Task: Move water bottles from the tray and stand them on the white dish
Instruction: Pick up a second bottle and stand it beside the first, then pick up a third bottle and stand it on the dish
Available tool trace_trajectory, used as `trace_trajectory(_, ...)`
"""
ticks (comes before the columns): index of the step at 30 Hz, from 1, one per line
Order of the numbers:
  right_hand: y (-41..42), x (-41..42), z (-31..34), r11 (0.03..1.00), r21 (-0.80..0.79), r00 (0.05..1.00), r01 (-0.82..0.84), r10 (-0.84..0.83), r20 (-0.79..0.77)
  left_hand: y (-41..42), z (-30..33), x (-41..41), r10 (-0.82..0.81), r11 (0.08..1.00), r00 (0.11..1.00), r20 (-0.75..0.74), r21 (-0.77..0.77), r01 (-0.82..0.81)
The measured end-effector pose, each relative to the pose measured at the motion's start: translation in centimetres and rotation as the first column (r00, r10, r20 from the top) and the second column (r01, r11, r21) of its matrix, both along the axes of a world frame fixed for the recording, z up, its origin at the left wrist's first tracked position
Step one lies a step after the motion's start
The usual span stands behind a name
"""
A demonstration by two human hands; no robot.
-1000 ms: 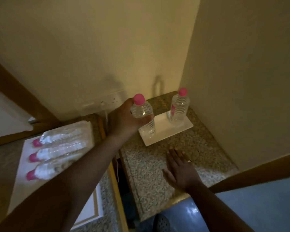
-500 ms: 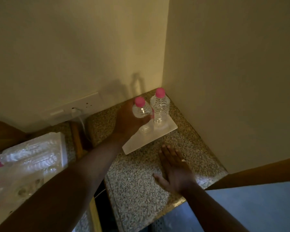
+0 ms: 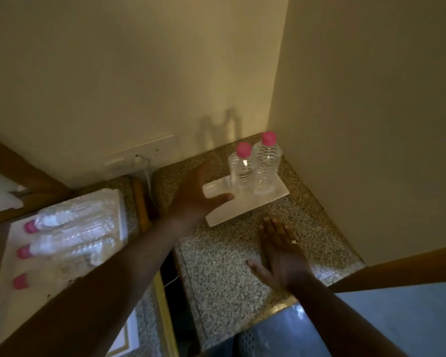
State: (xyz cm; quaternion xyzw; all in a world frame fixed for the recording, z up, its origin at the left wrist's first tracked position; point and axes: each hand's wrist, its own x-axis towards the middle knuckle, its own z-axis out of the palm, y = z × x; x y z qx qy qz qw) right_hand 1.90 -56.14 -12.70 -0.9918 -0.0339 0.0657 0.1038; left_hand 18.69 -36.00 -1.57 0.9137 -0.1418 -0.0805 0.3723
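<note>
- Two water bottles [image 3: 255, 168] with pink caps, upright on white dish [image 3: 247, 206], touching or nearly so, near the wall corner.
- Left hand [image 3: 195, 194] open over the dish's left end, just left of the nearer bottle, thumb across the dish, not gripping.
- Right hand [image 3: 281, 256] flat, palm down on the speckled stone surface [image 3: 216, 274], in front of the dish; ring [image 3: 294, 241] on one finger.
- Tray [image 3: 8, 253] at left with three more pink-capped bottles [image 3: 70, 235] lying on their sides, blurred.
- Wall socket [image 3: 139, 154] with cable plugged in, behind the tray.
</note>
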Motion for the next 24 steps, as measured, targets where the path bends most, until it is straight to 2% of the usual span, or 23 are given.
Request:
trace_trajectory(3,2.8,-0.1,0.0,0.997,0.012,0.997,-0.075,0.075,-0.013,7.7,0.2,-2.5,-0.015,0.997,0.994,0.110,0.075,0.007)
trace_trajectory(8,10.8,-0.3,-0.1,0.978,0.064,0.980,-0.200,0.200,0.006,21.3,0.5,-8.2,0.154,0.960,0.924,0.351,0.169,-0.225)
trace_trajectory(11,14.7,0.3,0.4,0.962,0.087,0.965,-0.259,0.253,0.067,27.6,0.0,-11.9,0.219,0.913,0.904,0.366,0.250,-0.322)
trace_trajectory(14,16.8,0.6,0.3,0.966,0.061,0.965,-0.251,0.246,0.089,31.3,-1.3,-14.5,0.144,0.890,0.908,0.394,0.350,-0.293)
trace_trajectory(16,17.7,0.7,0.2,0.969,0.035,0.966,-0.243,0.239,0.104,33.2,-1.7,-15.2,0.101,0.878,0.922,0.373,0.402,-0.258)
trace_trajectory(20,17.4,0.6,-0.2,0.973,-0.004,0.967,-0.231,0.230,0.105,34.7,-1.5,-13.9,0.075,0.837,0.976,0.205,0.519,-0.174)
trace_trajectory(24,17.6,0.7,-0.3,0.976,-0.040,0.970,-0.215,0.218,0.110,35.1,-0.9,-11.2,0.103,0.826,0.987,0.121,0.543,-0.153)
